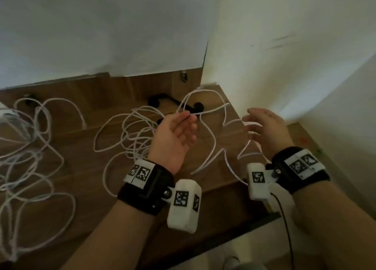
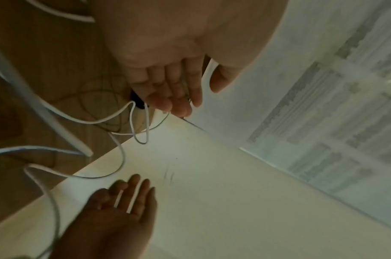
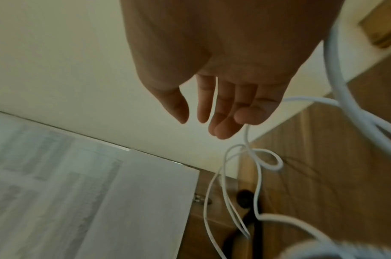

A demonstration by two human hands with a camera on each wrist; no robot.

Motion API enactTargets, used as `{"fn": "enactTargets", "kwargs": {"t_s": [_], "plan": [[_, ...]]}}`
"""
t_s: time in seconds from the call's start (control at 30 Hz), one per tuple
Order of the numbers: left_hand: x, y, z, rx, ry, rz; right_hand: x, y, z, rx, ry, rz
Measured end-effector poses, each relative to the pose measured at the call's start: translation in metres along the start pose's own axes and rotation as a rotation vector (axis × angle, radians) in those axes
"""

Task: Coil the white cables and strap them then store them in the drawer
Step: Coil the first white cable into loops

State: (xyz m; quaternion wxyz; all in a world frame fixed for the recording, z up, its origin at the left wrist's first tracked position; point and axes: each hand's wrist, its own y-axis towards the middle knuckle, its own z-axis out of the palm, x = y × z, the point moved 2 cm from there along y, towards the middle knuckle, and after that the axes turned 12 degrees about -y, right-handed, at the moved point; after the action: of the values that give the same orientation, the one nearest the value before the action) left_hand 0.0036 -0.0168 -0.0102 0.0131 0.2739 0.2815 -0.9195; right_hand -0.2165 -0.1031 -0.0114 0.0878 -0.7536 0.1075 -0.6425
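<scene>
A loose white cable (image 1: 130, 131) lies tangled on the brown wooden surface (image 1: 85, 180), and its loops rise up to both hands. My left hand (image 1: 183, 127) is held palm up above the tangle with straight fingers, a strand crossing its fingertips. In the left wrist view that strand (image 2: 121, 152) hangs below the left hand (image 2: 174, 91). My right hand (image 1: 262, 125) hovers to the right with fingers spread. In the right wrist view a strand (image 3: 259, 175) hangs from beside the little finger of the right hand (image 3: 221, 108). Neither hand curls round the cable.
A second tangle of white cable (image 1: 30, 137) lies at the left. A black handle (image 1: 175, 103) sits on the wood behind the hands, with a metal knob (image 1: 184, 76) above it. White paper (image 1: 101, 36) covers the back, and a white wall (image 1: 295, 46) stands to the right.
</scene>
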Motion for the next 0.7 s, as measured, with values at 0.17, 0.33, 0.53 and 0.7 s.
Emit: {"fn": "enactTargets", "kwargs": {"t_s": [0.17,0.33,0.53,0.7], "plan": [[0.034,0.023,-0.014,0.016,0.127,0.087,-0.026,0.017,-0.021,0.066,-0.350,-0.184],[0.053,0.038,-0.025,0.025,0.209,0.069,-0.055,0.044,-0.014,0.038,-0.615,-0.284],[0.043,0.038,-0.052,0.004,0.215,0.115,-0.045,0.024,-0.014,0.058,-0.492,-0.308],[0.035,0.017,-0.060,0.086,0.276,0.141,-0.044,-0.014,0.004,0.344,-0.771,-0.305]]}}
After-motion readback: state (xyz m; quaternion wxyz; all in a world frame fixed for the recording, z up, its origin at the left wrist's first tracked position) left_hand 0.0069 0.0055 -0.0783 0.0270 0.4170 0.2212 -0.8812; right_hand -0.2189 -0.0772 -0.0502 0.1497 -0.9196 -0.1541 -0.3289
